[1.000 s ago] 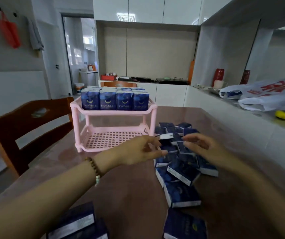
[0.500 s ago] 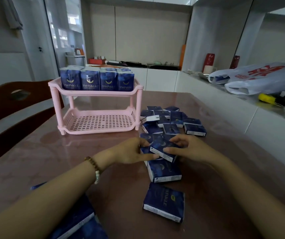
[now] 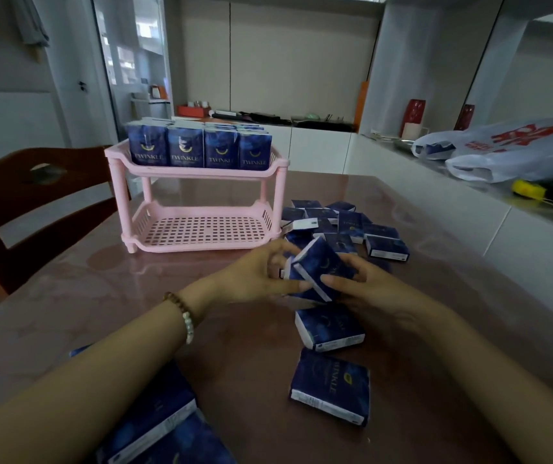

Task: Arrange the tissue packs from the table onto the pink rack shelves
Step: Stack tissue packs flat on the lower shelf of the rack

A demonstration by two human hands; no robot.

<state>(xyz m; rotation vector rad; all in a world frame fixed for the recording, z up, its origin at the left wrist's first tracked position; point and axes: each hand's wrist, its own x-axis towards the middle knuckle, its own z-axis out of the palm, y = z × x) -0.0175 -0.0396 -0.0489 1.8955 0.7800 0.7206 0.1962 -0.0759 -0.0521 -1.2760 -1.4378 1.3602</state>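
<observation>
- Mid-table, 12 o'clock from the wearer: left hand (image 3: pixel 255 279) + right hand (image 3: pixel 369 286) both grip one held pack (image 3: pixel 318 266), tilted and lifted off the table (image 3: pixel 67 296). Poss. a 2nd pack beneath it, can't tell.
- Pink rack (image 3: pixel 270 199) stands at 11 o'clock, beyond the hands.
- Top shelf (image 3: pixel 201 172): looks done. Upright packs (image 3: pixel 198 149) fill the front row, w/ more behind.
- Bottom shelf (image 3: pixel 201 229): nothing on it yet.
- Left on the table:
  - loose pile (image 3: pixel 352 226) at 1 o'clock, just right of the rack;
  - flat pack (image 3: pixel 328 326) at 6 o'clock of the hands;
  - nearest pack (image 3: pixel 330 386) past that, toward the wearer;
  - corner packs (image 3: pixel 154 423) at 7 o'clock, under the left forearm.
- Est. approx. halfway: upper tier filled, lower tier + all the table stock outstanding. Held pack prob. starts the bottom shelf.
</observation>
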